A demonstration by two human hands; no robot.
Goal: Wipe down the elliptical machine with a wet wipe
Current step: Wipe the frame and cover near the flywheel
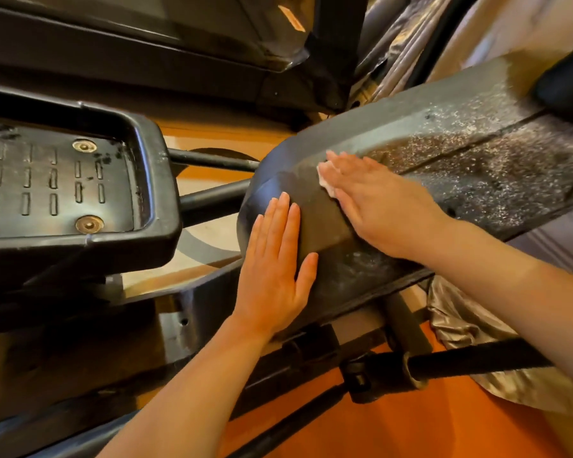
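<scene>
Black plastic housing point(328, 226) of the elliptical takes up the middle of the view, rounded end toward the pedal side.

Left hand point(277, 259) sits nearest, flat on the curved end of the housing, fingers straight and together, thumb out along the ridge. Holds nothing. Looks like a brace: steadies the body and the shroud while the other hand works.

Right hand point(374, 206) is just beyond it, further up the same housing, also flat with fingers extended. White wet wipe point(325, 178) is trapped under its fingers, pressed onto the plastic; only a crumpled edge shows past the fingertips on the left-hand side. Flat palm spreads pressure over the wipe, so likely a sweeping stroke rather than a spot scrub.

Gap between the two hands is small, not touching.

Surface under and around both hands reads dark and fairly clean. Beyond the right hand, away from the person, the top of the housing is heavily speckled with pale dust point(477, 153). My read: that stretch is not yet wiped, most of the shroud remains.

Left of the left hand, well apart: foot pedal point(63, 180), ribbed tread, two bolts. Grey fabric point(460, 312) is bunched beside the right forearm.
</scene>
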